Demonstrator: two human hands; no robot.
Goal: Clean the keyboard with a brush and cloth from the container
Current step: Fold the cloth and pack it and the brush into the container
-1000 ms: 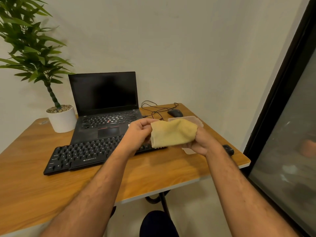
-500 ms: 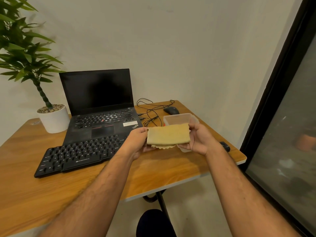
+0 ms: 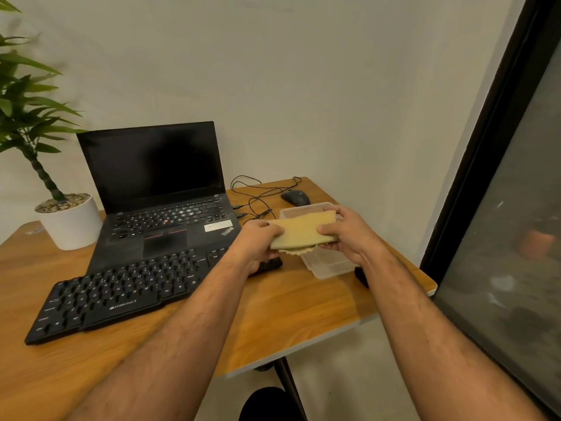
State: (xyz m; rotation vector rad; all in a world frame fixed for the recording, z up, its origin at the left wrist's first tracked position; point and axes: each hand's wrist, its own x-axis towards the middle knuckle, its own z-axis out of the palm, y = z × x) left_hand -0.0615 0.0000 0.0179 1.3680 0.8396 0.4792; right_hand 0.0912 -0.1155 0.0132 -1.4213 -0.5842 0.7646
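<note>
A folded yellow cloth [image 3: 302, 233] is held between both hands above the clear plastic container [image 3: 326, 264] at the table's right side. My left hand [image 3: 258, 243] grips the cloth's left end, and my right hand [image 3: 346, 233] grips its right end, thumb on top. The black keyboard [image 3: 115, 294] lies on the wooden table [image 3: 291, 308] left of the hands, its right end hidden behind my left hand. No brush shows in the view.
An open black laptop [image 3: 158, 189] stands behind the keyboard. A white potted plant [image 3: 68, 221] sits at the back left. A black mouse [image 3: 295, 197] and cables [image 3: 258, 196] lie behind the container. A small black object [image 3: 361, 276] sits by the table's right edge, next to a dark glass door [image 3: 501, 208].
Both hands have lowered the cloth and carried it to the right, over the container. The cloth now looks flatter and more tightly folded. The camera has tilted slightly.
</note>
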